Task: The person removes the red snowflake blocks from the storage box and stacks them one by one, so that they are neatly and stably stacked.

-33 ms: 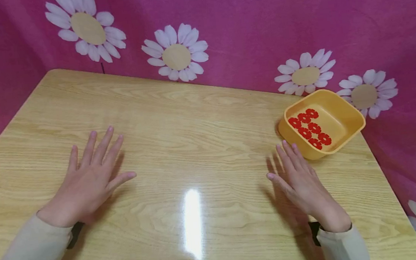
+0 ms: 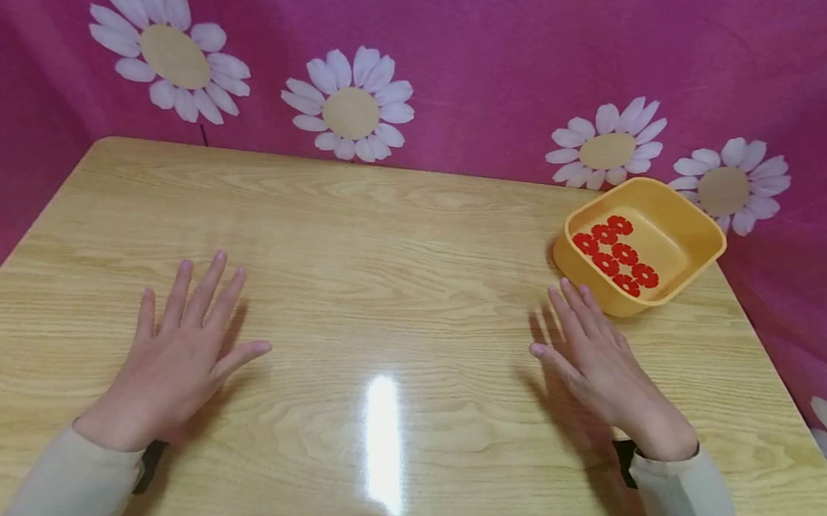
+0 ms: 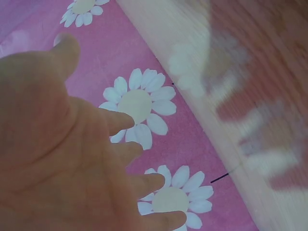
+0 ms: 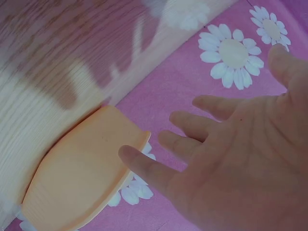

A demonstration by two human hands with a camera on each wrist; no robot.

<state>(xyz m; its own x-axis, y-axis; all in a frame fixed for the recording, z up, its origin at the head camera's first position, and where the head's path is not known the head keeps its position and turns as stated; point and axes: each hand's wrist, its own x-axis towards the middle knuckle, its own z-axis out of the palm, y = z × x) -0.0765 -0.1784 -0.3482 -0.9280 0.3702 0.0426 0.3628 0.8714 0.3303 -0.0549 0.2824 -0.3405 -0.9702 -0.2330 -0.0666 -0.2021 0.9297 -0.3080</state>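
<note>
no visible change at all between the earlier head view and this moment

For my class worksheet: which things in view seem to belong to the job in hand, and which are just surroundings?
Likely part of the job:
- left hand and right hand, both holding nothing
- yellow container, near the right hand
- red flower shapes inside it

Just surroundings:
- wooden table
- purple backdrop with white flowers
</note>
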